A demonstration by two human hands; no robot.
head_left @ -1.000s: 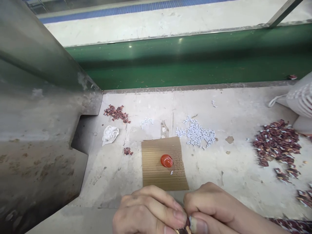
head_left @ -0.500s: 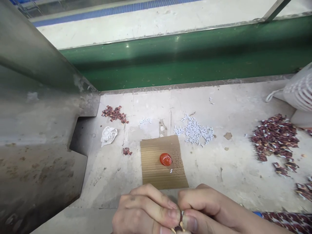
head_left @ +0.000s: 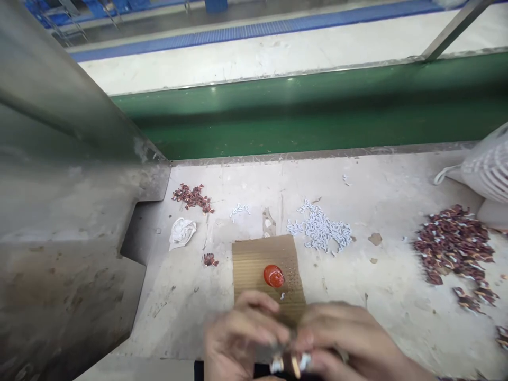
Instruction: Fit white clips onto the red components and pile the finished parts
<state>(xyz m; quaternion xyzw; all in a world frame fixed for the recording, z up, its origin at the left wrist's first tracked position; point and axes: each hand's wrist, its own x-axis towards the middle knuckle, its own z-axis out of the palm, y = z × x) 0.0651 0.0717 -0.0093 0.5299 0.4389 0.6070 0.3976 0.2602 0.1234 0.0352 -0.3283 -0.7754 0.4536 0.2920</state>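
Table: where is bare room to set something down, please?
Mostly bare: left of the cardboard, towards the metal panel, nearer than the small cluster; and right of the cardboard, towards the brown pile, nearer than the white pile. Crowded: the right side, with the brown pile and bag, and the front middle, where the left hand and right hand are.

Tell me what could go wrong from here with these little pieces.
The small brown piece with white ends, held by the right hand, might slip and drop. The left hand, near the cardboard sheet, could brush away the loose white squiggle or bump the glossy red disc.
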